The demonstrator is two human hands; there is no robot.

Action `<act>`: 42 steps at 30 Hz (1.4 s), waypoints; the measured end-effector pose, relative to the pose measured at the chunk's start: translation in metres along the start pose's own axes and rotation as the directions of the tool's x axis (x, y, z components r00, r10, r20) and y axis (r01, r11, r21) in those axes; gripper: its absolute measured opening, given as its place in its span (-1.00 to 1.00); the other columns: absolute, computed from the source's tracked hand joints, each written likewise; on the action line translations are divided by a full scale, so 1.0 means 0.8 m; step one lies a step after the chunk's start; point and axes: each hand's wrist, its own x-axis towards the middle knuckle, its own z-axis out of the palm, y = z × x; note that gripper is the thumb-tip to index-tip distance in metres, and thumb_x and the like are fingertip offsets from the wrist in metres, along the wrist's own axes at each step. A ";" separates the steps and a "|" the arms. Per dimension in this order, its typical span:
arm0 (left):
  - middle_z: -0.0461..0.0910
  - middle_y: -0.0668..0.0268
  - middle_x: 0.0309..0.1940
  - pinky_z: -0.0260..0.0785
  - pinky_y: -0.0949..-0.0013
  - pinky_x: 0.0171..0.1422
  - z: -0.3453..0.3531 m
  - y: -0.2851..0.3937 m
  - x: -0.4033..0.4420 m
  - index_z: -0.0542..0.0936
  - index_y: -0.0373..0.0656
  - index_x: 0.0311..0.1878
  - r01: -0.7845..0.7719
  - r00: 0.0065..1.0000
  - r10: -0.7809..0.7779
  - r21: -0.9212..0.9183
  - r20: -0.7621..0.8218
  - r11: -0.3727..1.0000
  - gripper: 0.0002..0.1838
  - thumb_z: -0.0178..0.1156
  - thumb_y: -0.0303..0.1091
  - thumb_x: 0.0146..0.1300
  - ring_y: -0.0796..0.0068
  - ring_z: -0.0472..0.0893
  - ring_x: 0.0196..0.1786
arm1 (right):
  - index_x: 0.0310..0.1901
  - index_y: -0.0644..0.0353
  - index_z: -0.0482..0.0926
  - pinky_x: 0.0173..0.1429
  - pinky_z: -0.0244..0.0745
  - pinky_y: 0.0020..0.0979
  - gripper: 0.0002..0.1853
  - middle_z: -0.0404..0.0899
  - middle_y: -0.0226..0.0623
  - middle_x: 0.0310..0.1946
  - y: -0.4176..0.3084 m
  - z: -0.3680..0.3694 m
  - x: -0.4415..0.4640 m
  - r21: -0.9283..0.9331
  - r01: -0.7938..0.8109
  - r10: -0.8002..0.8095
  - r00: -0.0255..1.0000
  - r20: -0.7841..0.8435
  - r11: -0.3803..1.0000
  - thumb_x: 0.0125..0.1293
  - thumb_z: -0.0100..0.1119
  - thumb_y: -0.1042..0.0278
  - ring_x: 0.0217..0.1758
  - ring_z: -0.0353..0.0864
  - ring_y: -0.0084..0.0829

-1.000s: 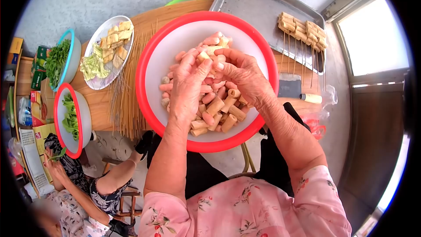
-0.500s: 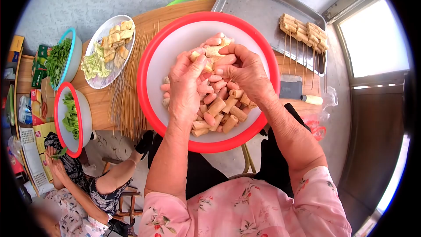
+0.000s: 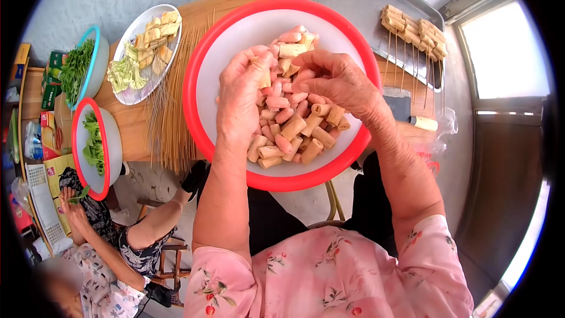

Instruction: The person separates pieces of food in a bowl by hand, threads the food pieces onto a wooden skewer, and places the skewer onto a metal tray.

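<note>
A large white basin with a red rim (image 3: 192, 82) stands in front of me, holding pink mini sausages (image 3: 278, 102) and tan bean-curd rolls (image 3: 295, 125). Over its left side my left hand (image 3: 240, 85) is closed on a pale yellow bean-curd piece (image 3: 265, 79), pinched by the thumb. My right hand (image 3: 341, 79) is curled above the basin's middle, thumb and fingers drawn together. A pink sausage (image 3: 304, 75) shows between them; I cannot tell whether it is gripped or lies beneath. Another pale roll (image 3: 292, 50) sits on the pile between the hands.
Bamboo skewers (image 3: 176, 112) lie left of the basin, beside an oval plate (image 3: 125, 53) of sliced food. Bowls of greens (image 3: 94, 147) stand farther left, near a seated person (image 3: 112, 259). At right are a metal tray (image 3: 353, 0), skewered rolls (image 3: 415, 29) and a cleaver (image 3: 400, 106).
The basin appears higher in view. My hands have moved apart slightly; the yellow piece stays with my left hand, and my right fingers have left the pale roll.
</note>
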 end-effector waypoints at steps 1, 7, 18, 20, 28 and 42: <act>0.55 0.28 -0.24 0.41 0.48 -0.11 -0.001 0.003 -0.001 0.46 -0.28 0.08 -0.011 1.000 0.010 -0.018 -0.024 1.000 -0.67 0.13 -0.33 0.31 0.59 0.52 -0.21 | -0.06 0.33 0.56 -0.17 0.48 -0.49 -0.71 0.58 -0.39 -0.44 0.006 -0.003 0.000 -0.052 -0.031 0.030 0.999 -0.015 0.998 0.17 0.24 0.49 -0.30 0.55 -0.59; 0.56 0.21 -0.11 0.43 0.49 -0.15 -0.028 0.014 0.003 0.38 -0.31 0.17 -0.052 0.999 0.054 0.245 -0.004 0.968 -0.59 0.12 -0.39 0.29 0.52 0.56 -0.16 | -0.12 0.31 0.57 -0.19 0.49 -0.46 -0.76 0.60 -0.24 -0.41 0.021 0.000 0.006 -0.127 0.054 -0.067 0.993 -0.101 0.990 0.17 0.22 0.45 -0.33 0.57 -0.51; 0.56 0.35 -0.39 0.37 0.52 -0.40 -0.083 -0.005 0.009 0.51 -0.28 0.00 -0.130 0.991 0.096 0.677 0.088 0.725 -0.72 0.15 -0.43 0.23 0.62 0.52 -0.37 | 0.02 0.12 0.52 0.13 0.35 -0.26 -0.54 0.48 -0.33 -0.06 0.067 0.087 0.009 -0.825 0.391 -0.409 0.886 0.218 0.408 -0.01 0.21 0.57 0.07 0.43 -0.22; 0.55 0.34 -0.50 0.34 0.51 -0.43 -0.092 -0.015 0.013 0.53 -0.28 -0.07 -0.203 0.978 0.146 0.816 0.146 0.542 -0.76 0.16 -0.44 0.20 0.65 0.52 -0.39 | 0.00 0.11 0.52 0.14 0.34 -0.27 -0.56 0.48 -0.33 -0.07 0.070 0.084 0.016 -0.836 0.382 -0.391 0.893 0.223 0.394 0.00 0.19 0.58 0.06 0.43 -0.23; 0.56 0.24 -0.41 0.40 0.33 -0.11 -0.087 -0.010 -0.003 0.60 -0.30 -0.20 -0.203 0.921 -0.187 0.831 0.342 0.518 -0.82 0.19 -0.45 0.13 0.38 0.54 -0.25 | -0.18 0.17 0.51 -0.17 0.38 -0.24 -0.76 0.52 -0.30 -0.33 0.035 0.019 0.010 -0.674 0.117 -0.141 0.990 0.018 0.729 0.06 0.13 0.54 -0.25 0.53 -0.22; 0.59 0.32 -0.28 0.37 0.38 -0.10 -0.074 -0.064 0.018 0.58 -0.10 -0.05 -0.419 0.888 0.036 0.776 0.458 0.473 -0.72 0.05 -0.45 0.16 0.39 0.58 -0.17 | -0.04 0.17 0.54 0.06 0.39 -0.20 -0.67 0.51 -0.17 -0.10 0.035 0.026 -0.002 -0.778 0.211 -0.221 0.971 0.096 0.592 0.10 0.21 0.52 -0.01 0.49 -0.12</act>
